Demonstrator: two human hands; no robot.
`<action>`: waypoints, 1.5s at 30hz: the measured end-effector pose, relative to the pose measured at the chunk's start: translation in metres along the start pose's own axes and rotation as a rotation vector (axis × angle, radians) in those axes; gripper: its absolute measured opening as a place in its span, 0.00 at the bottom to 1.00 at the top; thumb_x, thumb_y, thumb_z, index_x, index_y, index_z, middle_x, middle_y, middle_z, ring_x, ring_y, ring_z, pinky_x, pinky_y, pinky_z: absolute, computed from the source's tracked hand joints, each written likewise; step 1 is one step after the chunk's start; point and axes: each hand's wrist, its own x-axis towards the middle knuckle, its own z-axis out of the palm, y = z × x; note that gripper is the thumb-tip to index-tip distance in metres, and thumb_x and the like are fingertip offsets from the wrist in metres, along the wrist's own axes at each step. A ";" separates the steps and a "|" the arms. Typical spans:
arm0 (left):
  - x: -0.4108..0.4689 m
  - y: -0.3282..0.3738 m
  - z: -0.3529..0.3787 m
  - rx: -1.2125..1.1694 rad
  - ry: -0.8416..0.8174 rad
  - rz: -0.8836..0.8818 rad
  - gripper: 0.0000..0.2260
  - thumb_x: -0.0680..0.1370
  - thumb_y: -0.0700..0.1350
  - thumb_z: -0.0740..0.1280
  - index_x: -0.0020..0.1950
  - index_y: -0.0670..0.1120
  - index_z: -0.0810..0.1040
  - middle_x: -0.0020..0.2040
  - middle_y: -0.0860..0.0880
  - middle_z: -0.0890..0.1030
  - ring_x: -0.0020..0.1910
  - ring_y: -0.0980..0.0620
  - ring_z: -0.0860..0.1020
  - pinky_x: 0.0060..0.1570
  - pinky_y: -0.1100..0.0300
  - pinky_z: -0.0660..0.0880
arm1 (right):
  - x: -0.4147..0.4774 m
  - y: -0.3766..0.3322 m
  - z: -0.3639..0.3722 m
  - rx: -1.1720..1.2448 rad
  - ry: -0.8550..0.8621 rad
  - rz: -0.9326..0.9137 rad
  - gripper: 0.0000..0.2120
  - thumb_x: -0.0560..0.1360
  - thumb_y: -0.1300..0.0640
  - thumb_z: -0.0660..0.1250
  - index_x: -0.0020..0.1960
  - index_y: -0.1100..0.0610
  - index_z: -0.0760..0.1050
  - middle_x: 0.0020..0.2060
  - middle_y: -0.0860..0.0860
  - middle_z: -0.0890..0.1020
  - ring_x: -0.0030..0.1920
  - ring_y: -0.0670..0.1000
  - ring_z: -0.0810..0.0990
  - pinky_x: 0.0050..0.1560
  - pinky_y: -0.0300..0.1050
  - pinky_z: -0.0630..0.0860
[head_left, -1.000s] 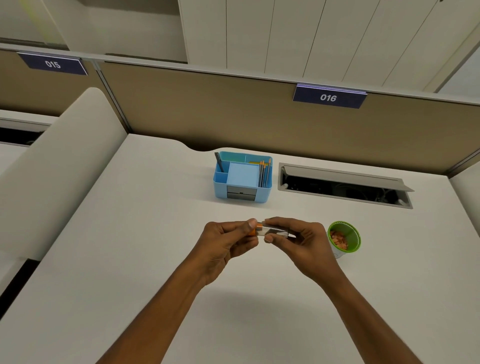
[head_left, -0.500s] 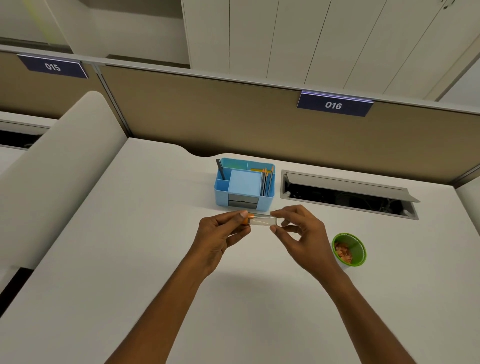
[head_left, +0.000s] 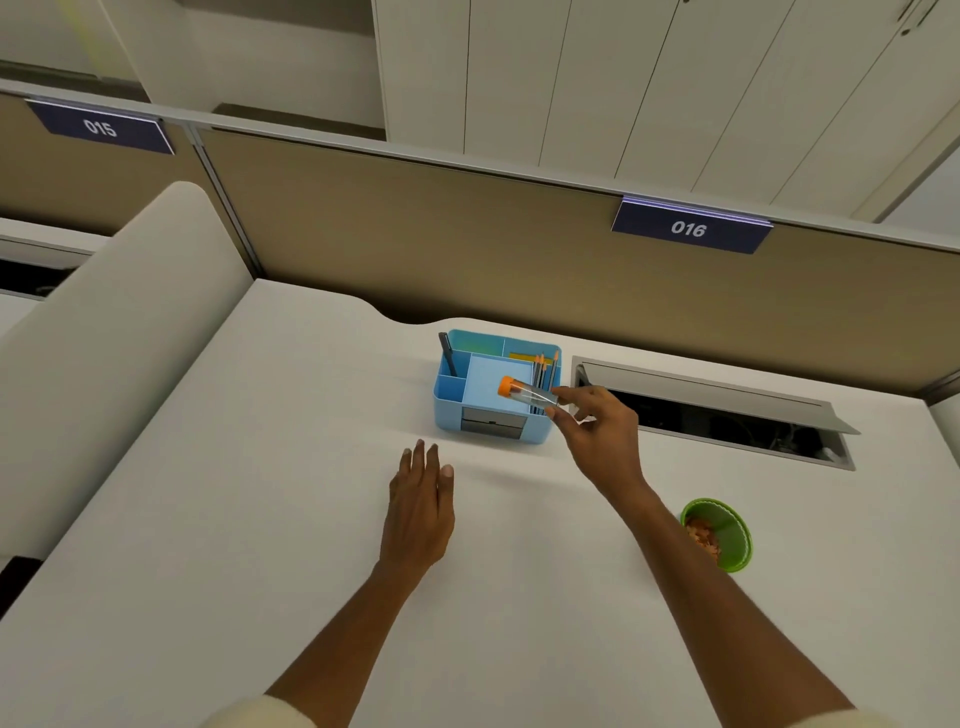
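My right hand (head_left: 597, 431) pinches one end of a small clear tube with an orange cap (head_left: 525, 391). The tube lies almost level, cap to the left, above the light blue desk organiser (head_left: 493, 428). Inside the organiser are a pale blue pad, a dark pen at its left and several pencils at its right. My left hand (head_left: 420, 506) is flat over the white desk (head_left: 234, 493), fingers straight and together, in front of the organiser and holding nothing.
A green cup (head_left: 724, 535) with orange bits inside stands at the right near my right forearm. An open cable hatch (head_left: 717, 410) is set in the desk right of the organiser. A tan partition with signs 015 and 016 runs along the back.
My left hand let go of the tube's orange cap and moved down flat over the desk. My right hand carried the tube away and up over the organiser.
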 end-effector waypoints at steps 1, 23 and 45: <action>0.001 -0.008 0.004 0.087 0.007 0.037 0.27 0.86 0.54 0.47 0.83 0.44 0.55 0.85 0.44 0.54 0.84 0.46 0.50 0.81 0.48 0.46 | 0.006 0.002 0.005 -0.023 -0.006 0.001 0.14 0.75 0.60 0.75 0.60 0.60 0.84 0.51 0.60 0.84 0.43 0.51 0.77 0.37 0.28 0.75; 0.035 -0.056 0.030 0.476 -0.073 0.120 0.37 0.79 0.63 0.29 0.84 0.45 0.47 0.85 0.43 0.50 0.84 0.44 0.49 0.81 0.47 0.47 | 0.054 0.043 0.072 -0.173 -0.159 0.089 0.17 0.77 0.57 0.73 0.65 0.59 0.81 0.63 0.57 0.82 0.66 0.56 0.78 0.64 0.55 0.81; 0.037 -0.065 0.033 0.459 -0.064 0.117 0.32 0.84 0.60 0.44 0.83 0.45 0.41 0.85 0.44 0.45 0.84 0.46 0.47 0.81 0.52 0.44 | 0.046 0.030 0.049 -0.211 -0.150 0.021 0.19 0.79 0.57 0.70 0.69 0.59 0.76 0.66 0.57 0.79 0.66 0.57 0.78 0.59 0.56 0.82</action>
